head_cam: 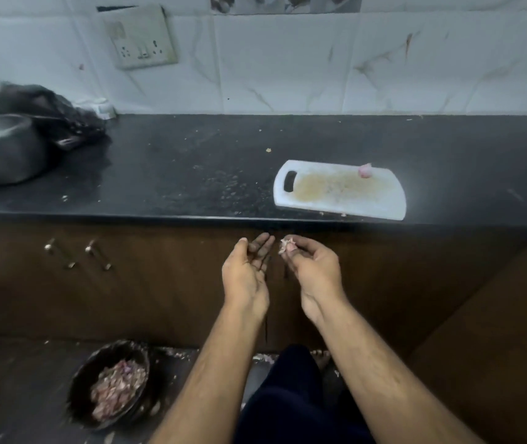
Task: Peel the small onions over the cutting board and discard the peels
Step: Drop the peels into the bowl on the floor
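White plastic board (339, 190), rounded corners, handle slot, yellowish stain, lies flat on the black speckled desk (175, 174). One small pink onion (364, 170) sits at its far edge. Right hand (312, 262), below the desk edge, fingers pinched on a papery pale peel (287, 244). Left hand (247, 272) just beside it, fingers open, empty. Dark round bowl (79, 379) on the floor holds purple-pink peels (116, 389).

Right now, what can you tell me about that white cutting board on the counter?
The white cutting board looks like plastic, rectangular with rounded corners and a slot handle at its left end. It lies flat on the dark counter, near the front edge. Its middle is stained yellowish. One small pink onion sits at its far edge. Neither hand touches it.
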`<state>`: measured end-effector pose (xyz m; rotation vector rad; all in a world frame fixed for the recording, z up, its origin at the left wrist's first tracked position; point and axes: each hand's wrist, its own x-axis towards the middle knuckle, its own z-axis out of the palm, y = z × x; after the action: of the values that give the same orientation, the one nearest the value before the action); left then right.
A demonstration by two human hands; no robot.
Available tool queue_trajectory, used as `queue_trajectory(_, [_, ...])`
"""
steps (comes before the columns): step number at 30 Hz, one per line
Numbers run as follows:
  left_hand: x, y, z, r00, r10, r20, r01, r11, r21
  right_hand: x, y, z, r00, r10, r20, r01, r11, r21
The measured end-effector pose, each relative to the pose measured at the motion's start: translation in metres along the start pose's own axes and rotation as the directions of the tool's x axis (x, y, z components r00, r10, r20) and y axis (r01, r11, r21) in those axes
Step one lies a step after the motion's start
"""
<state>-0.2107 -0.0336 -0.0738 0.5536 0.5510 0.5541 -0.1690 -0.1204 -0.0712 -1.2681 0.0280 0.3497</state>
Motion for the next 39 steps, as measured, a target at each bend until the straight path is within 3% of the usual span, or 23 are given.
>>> queue_trajectory(2, [-0.014, 0.01, -0.021, 0.999, -0.022, -0.043, 0.017, 0.993, -0.114, -0.033, 0.021, 0.017, 0.991, 0.11, 0.073, -0.117, 0.988, 0.096])
queue_trajectory(6, [-0.039, 0.033, -0.053, 0.995, 0.005, -0.101, -0.036, 0.952, -0.304, -0.079, 0.048, 0.049, 0.961, 0.209, 0.179, -0.234, 0.964, 0.13])
queue_trajectory(14, [-0.042, 0.086, -0.134, 0.944, 0.129, -0.303, -0.233, 0.913, -0.334, -0.107, 0.1, 0.121, 0.795, 0.48, 0.37, -0.582, 0.776, 0.245])
queue_trajectory(19, [-0.015, 0.093, -0.192, 0.882, 0.136, -0.45, -0.307, 0.892, -0.331, -0.092, 0.158, 0.164, 0.7, 0.648, 0.3, -0.707, 0.687, 0.166])
queue_trajectory(25, [0.039, 0.105, -0.274, 0.747, 0.08, -0.66, -0.405, 0.842, -0.356, -0.073, 0.239, 0.224, 0.658, 0.722, 0.214, -0.718, 0.687, -0.112])
queue_trajectory(29, [0.074, 0.124, -0.332, 0.615, -0.037, -0.788, -0.506, 0.748, -0.43, -0.058, 0.3, 0.275, 0.556, 0.819, 0.141, -0.796, 0.574, -0.195])
queue_trajectory(31, [0.091, 0.132, -0.362, 0.557, -0.081, -0.826, -0.563, 0.695, -0.448, -0.05, 0.329, 0.303, 0.471, 0.878, 0.09, -0.853, 0.479, -0.209])
queue_trajectory(34, [0.112, 0.142, -0.398, 0.512, -0.11, -0.852, -0.631, 0.625, -0.46, -0.04, 0.362, 0.337, 0.377, 0.925, 0.05, -0.9, 0.378, -0.216])
queue_trajectory(37, [0.132, 0.155, -0.431, 0.455, -0.15, -0.878, -0.67, 0.591, -0.448, -0.042, 0.391, 0.369, 0.349, 0.937, -0.016, -0.904, 0.332, -0.271])
queue_trajectory(39, [0.138, 0.163, -0.438, 0.444, -0.17, -0.88, -0.664, 0.597, -0.45, -0.043, 0.396, 0.379, 0.372, 0.927, -0.037, -0.887, 0.343, -0.31])
